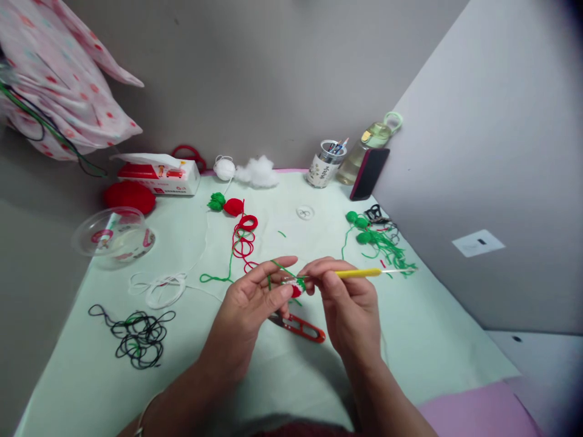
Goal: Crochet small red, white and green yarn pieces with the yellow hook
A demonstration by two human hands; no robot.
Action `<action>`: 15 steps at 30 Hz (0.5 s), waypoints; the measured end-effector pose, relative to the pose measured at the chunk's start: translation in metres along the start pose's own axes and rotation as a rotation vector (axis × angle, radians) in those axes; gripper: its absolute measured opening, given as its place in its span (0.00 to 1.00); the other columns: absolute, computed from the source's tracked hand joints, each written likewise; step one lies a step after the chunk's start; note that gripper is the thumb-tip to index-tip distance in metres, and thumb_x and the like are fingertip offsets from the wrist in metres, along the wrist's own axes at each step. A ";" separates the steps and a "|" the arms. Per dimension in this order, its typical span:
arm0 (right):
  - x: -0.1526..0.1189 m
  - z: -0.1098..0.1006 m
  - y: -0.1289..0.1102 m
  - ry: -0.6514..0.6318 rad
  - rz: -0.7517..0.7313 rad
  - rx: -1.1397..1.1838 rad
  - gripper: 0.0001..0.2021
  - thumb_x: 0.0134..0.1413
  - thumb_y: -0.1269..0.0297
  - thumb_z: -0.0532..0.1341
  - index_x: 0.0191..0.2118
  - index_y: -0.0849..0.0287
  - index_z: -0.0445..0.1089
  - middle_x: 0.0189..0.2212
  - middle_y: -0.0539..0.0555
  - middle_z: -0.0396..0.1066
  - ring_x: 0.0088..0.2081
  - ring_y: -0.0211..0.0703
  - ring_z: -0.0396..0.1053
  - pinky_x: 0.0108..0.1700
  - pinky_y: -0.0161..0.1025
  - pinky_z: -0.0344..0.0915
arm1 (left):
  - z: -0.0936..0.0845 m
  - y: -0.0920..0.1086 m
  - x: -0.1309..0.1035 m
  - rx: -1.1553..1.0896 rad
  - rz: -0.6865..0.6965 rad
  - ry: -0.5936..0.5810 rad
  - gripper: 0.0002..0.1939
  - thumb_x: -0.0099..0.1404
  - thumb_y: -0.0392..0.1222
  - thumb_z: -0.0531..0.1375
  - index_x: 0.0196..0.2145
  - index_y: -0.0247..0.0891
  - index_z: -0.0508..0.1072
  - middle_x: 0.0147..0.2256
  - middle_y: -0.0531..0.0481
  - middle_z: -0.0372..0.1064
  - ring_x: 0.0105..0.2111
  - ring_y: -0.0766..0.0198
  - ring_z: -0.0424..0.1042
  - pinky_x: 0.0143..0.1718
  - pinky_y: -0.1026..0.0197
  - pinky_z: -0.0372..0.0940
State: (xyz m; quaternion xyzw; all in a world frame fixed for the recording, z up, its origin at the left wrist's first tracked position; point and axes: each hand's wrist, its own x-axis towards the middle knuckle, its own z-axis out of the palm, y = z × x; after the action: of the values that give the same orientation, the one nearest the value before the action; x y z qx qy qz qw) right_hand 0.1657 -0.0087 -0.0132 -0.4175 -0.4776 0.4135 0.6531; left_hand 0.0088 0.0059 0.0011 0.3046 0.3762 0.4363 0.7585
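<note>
Both forearms enter from the bottom edge. Left hand (pixel 248 303) pinches a small red-and-green crochet piece (pixel 295 285) between thumb and fingers, green yarn (pixel 277 267) looped over the index finger. Right hand (pixel 346 297) fingers pressed together on a yellow crochet hook (pixel 359 273), its tip at the piece, probably in a stitch. Red snips (pixel 300 326) lie on the desk (pixel 432 340) just below the fingers; black yarn (pixel 139 334) well left.

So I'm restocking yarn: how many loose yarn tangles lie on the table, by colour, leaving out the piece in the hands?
Black tangle: 1
White tangle: 1
Red tangle: 1
Green tangle: 1
Total: 4
</note>
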 end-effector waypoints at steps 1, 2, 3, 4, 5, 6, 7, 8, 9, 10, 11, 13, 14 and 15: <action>0.001 0.000 -0.001 0.012 0.020 0.029 0.09 0.68 0.59 0.65 0.39 0.55 0.82 0.33 0.53 0.79 0.32 0.40 0.74 0.35 0.39 0.73 | -0.001 0.000 0.000 0.008 0.000 0.001 0.16 0.64 0.41 0.72 0.50 0.42 0.84 0.33 0.52 0.72 0.28 0.69 0.68 0.34 0.64 0.66; 0.002 0.000 -0.001 0.018 0.032 0.055 0.10 0.68 0.59 0.65 0.38 0.55 0.81 0.32 0.53 0.79 0.31 0.40 0.74 0.35 0.38 0.73 | -0.001 0.001 0.000 0.014 0.001 0.002 0.16 0.63 0.41 0.73 0.50 0.42 0.84 0.32 0.52 0.72 0.27 0.69 0.67 0.33 0.64 0.66; 0.003 0.000 -0.002 0.018 0.040 0.074 0.10 0.68 0.58 0.65 0.37 0.56 0.81 0.32 0.53 0.79 0.31 0.40 0.74 0.35 0.38 0.73 | -0.002 0.001 0.000 0.018 0.002 0.003 0.16 0.63 0.41 0.73 0.49 0.42 0.84 0.32 0.53 0.72 0.27 0.70 0.67 0.32 0.64 0.66; 0.003 0.000 -0.003 0.011 0.045 0.086 0.11 0.69 0.58 0.64 0.36 0.56 0.80 0.32 0.53 0.79 0.31 0.40 0.75 0.35 0.37 0.74 | -0.002 0.002 0.000 0.023 0.002 0.005 0.16 0.62 0.41 0.73 0.49 0.42 0.84 0.32 0.53 0.71 0.26 0.70 0.66 0.31 0.64 0.66; 0.003 0.000 -0.003 -0.004 0.047 0.090 0.11 0.70 0.59 0.64 0.37 0.56 0.80 0.32 0.52 0.80 0.32 0.40 0.75 0.35 0.37 0.74 | -0.002 0.002 0.000 0.029 0.005 0.007 0.16 0.62 0.41 0.73 0.49 0.41 0.84 0.32 0.53 0.71 0.25 0.71 0.65 0.31 0.64 0.65; 0.002 -0.001 -0.004 -0.018 0.045 0.086 0.11 0.71 0.59 0.63 0.37 0.55 0.79 0.33 0.52 0.80 0.32 0.39 0.75 0.36 0.37 0.74 | -0.001 0.003 0.000 0.036 0.011 0.011 0.16 0.62 0.41 0.73 0.48 0.41 0.84 0.32 0.53 0.71 0.25 0.71 0.64 0.30 0.64 0.65; 0.001 -0.001 -0.004 -0.031 0.036 0.072 0.11 0.72 0.60 0.61 0.38 0.55 0.79 0.34 0.52 0.80 0.32 0.39 0.75 0.37 0.37 0.74 | -0.001 0.003 -0.001 0.046 0.021 0.017 0.16 0.61 0.40 0.73 0.48 0.41 0.84 0.32 0.53 0.71 0.24 0.71 0.64 0.29 0.65 0.65; -0.001 -0.002 -0.005 -0.039 0.015 0.046 0.11 0.73 0.61 0.60 0.39 0.54 0.79 0.35 0.51 0.80 0.33 0.39 0.76 0.38 0.37 0.75 | 0.000 0.004 -0.001 0.058 0.035 0.024 0.16 0.61 0.40 0.73 0.48 0.41 0.84 0.32 0.53 0.71 0.25 0.71 0.65 0.29 0.65 0.65; -0.003 -0.002 -0.005 -0.045 -0.020 0.003 0.11 0.74 0.63 0.59 0.40 0.54 0.79 0.36 0.51 0.80 0.34 0.39 0.76 0.39 0.38 0.75 | 0.000 0.004 -0.002 0.077 0.052 0.035 0.16 0.61 0.39 0.72 0.48 0.41 0.84 0.32 0.53 0.71 0.25 0.70 0.65 0.29 0.65 0.65; -0.005 -0.003 -0.006 -0.049 -0.070 -0.056 0.11 0.74 0.64 0.58 0.42 0.53 0.79 0.36 0.51 0.80 0.35 0.39 0.76 0.39 0.39 0.75 | 0.001 0.005 -0.002 0.101 0.073 0.053 0.16 0.61 0.39 0.72 0.48 0.42 0.84 0.32 0.53 0.71 0.26 0.70 0.66 0.28 0.66 0.65; -0.007 -0.003 -0.006 -0.051 -0.130 -0.129 0.12 0.74 0.66 0.57 0.43 0.53 0.78 0.37 0.52 0.80 0.36 0.41 0.76 0.39 0.40 0.75 | 0.002 0.005 -0.003 0.132 0.093 0.076 0.16 0.61 0.38 0.72 0.48 0.42 0.84 0.32 0.54 0.71 0.26 0.70 0.66 0.28 0.66 0.65; -0.010 -0.002 -0.007 -0.071 -0.270 -0.289 0.12 0.73 0.70 0.56 0.46 0.53 0.78 0.38 0.53 0.80 0.38 0.43 0.77 0.40 0.43 0.75 | 0.004 0.005 -0.005 0.205 0.141 0.130 0.16 0.61 0.38 0.72 0.48 0.41 0.83 0.30 0.54 0.70 0.26 0.70 0.65 0.29 0.67 0.64; -0.012 -0.002 -0.007 -0.090 -0.341 -0.362 0.13 0.73 0.72 0.55 0.48 0.53 0.77 0.38 0.54 0.80 0.39 0.45 0.78 0.40 0.44 0.75 | 0.005 0.004 -0.006 0.238 0.167 0.155 0.16 0.61 0.37 0.72 0.48 0.41 0.83 0.29 0.55 0.70 0.26 0.70 0.64 0.30 0.67 0.64; -0.013 -0.001 -0.007 -0.115 -0.410 -0.425 0.14 0.72 0.73 0.55 0.50 0.53 0.76 0.38 0.54 0.80 0.40 0.46 0.78 0.41 0.45 0.75 | 0.007 0.003 -0.007 0.262 0.192 0.178 0.16 0.61 0.37 0.72 0.48 0.41 0.83 0.28 0.56 0.68 0.25 0.70 0.63 0.30 0.67 0.64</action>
State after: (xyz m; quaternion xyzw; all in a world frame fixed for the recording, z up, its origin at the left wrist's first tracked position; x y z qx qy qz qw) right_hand 0.1654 -0.0231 -0.0108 -0.4156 -0.6638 0.1870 0.5930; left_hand 0.0107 0.0006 0.0093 0.3954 0.4647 0.4791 0.6310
